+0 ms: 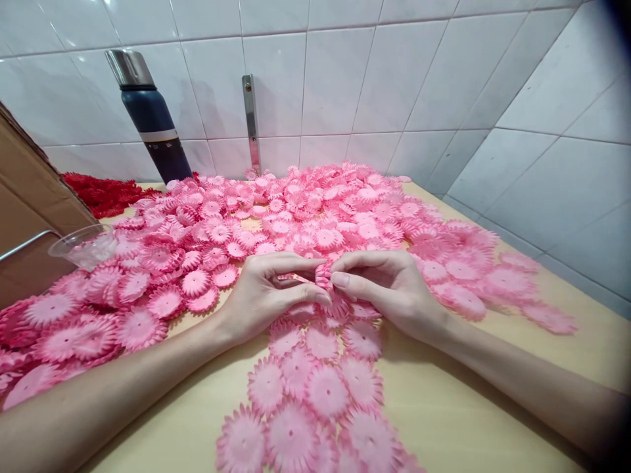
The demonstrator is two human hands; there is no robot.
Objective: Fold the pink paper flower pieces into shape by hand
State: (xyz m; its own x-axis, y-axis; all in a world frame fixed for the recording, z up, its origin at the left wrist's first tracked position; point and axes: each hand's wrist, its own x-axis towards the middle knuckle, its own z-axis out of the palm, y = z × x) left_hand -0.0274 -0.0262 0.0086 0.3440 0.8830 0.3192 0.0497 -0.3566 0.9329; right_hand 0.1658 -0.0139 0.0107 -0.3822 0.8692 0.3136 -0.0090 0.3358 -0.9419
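Note:
Between my two hands, above the middle of the table, is a small pink petal disc (323,274) with a fringed edge. My left hand (276,289) pinches it from the left with thumb and index finger. From the right, the thumb and fingers of my right hand (382,282) close on the same piece. Its lower part and centre are hard to make out behind the fingertips. Right below the hands, flat pink fringed discs (326,391) with small centre holes lie overlapping in a strip toward me.
A large heap of pink discs (325,236) covers the back of the yellow table (444,407). At the left are a cardboard box (34,190), a clear plastic cup (81,246), red pieces (103,194) and a dark blue bottle (152,118). White tiled walls (384,72) stand behind and right.

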